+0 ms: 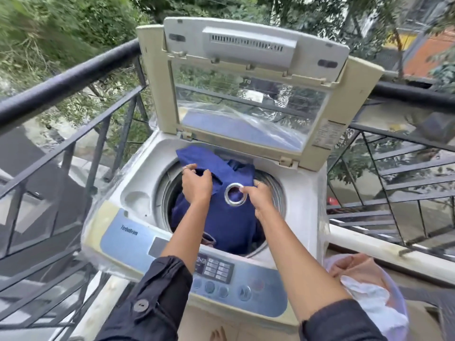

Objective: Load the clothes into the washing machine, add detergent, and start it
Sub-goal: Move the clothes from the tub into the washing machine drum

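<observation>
A top-loading washing machine stands in front of me with its lid raised. A dark blue cloth with a silver metal eyelet fills the round drum opening, one corner draped over the back rim. My left hand grips a fold of the cloth at the upper left of the drum. My right hand pinches the cloth beside the eyelet. The control panel with its buttons runs along the front edge under my forearms.
A basket with pink and white clothes sits at the lower right. Black metal railings enclose the balcony on the left and right of the machine. Trees and buildings lie beyond.
</observation>
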`<control>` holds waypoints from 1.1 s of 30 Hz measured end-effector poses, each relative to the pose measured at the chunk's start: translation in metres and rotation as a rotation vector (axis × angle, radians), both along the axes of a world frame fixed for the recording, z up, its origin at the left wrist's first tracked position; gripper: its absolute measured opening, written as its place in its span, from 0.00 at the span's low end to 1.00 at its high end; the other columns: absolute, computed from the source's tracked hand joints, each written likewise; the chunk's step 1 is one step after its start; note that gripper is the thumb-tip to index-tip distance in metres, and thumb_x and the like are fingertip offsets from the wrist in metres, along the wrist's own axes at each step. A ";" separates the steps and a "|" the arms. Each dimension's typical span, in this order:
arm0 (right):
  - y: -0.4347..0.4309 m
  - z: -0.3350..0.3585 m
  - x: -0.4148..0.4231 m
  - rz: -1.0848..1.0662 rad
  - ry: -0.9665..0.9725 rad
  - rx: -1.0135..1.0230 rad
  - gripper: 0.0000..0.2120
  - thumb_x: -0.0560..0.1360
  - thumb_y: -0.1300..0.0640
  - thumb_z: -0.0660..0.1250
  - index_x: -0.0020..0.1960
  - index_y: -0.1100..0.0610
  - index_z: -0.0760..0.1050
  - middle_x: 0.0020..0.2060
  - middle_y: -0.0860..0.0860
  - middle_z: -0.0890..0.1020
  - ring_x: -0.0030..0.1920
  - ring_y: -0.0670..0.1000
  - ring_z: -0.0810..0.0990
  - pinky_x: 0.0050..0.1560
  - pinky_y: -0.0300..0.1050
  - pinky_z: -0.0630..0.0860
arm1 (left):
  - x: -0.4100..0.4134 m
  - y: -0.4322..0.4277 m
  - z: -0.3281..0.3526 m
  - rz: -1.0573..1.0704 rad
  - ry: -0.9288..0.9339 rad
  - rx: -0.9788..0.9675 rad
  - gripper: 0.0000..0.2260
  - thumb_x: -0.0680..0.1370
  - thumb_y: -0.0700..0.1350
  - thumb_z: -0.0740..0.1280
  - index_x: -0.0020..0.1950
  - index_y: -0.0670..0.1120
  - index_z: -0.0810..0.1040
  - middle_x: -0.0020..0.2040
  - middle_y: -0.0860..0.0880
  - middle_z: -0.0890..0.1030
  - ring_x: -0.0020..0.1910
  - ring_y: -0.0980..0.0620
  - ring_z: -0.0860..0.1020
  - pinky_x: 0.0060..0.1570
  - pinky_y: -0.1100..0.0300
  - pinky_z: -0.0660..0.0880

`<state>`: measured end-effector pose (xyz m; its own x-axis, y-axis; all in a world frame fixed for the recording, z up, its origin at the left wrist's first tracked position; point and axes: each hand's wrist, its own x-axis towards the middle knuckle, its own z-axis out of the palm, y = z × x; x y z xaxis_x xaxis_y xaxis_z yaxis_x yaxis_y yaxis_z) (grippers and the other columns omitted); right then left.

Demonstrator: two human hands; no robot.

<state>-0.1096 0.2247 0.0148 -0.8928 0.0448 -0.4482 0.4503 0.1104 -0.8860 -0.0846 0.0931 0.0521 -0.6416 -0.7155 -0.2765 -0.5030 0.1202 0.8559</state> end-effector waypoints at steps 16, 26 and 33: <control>0.077 0.016 0.005 -0.004 0.192 0.081 0.08 0.72 0.63 0.67 0.50 0.58 0.80 0.41 0.52 0.83 0.42 0.50 0.83 0.52 0.39 0.78 | -0.020 0.096 -0.008 -0.186 0.094 0.105 0.13 0.74 0.53 0.60 0.52 0.49 0.78 0.53 0.50 0.83 0.53 0.48 0.80 0.57 0.53 0.74; 0.226 0.025 0.011 -0.144 0.380 0.069 0.08 0.74 0.68 0.63 0.47 0.57 0.77 0.37 0.53 0.82 0.35 0.41 0.80 0.46 0.42 0.77 | -0.023 0.254 -0.002 -0.279 0.306 0.195 0.08 0.79 0.47 0.60 0.52 0.45 0.77 0.44 0.49 0.84 0.39 0.52 0.82 0.49 0.57 0.75; 0.358 -0.005 0.029 -0.257 0.305 0.181 0.07 0.70 0.60 0.66 0.41 0.48 0.78 0.40 0.55 0.84 0.44 0.56 0.83 0.52 0.54 0.78 | -0.017 0.383 -0.043 -0.384 0.270 0.298 0.05 0.79 0.39 0.59 0.48 0.47 0.73 0.37 0.49 0.80 0.37 0.52 0.82 0.45 0.51 0.76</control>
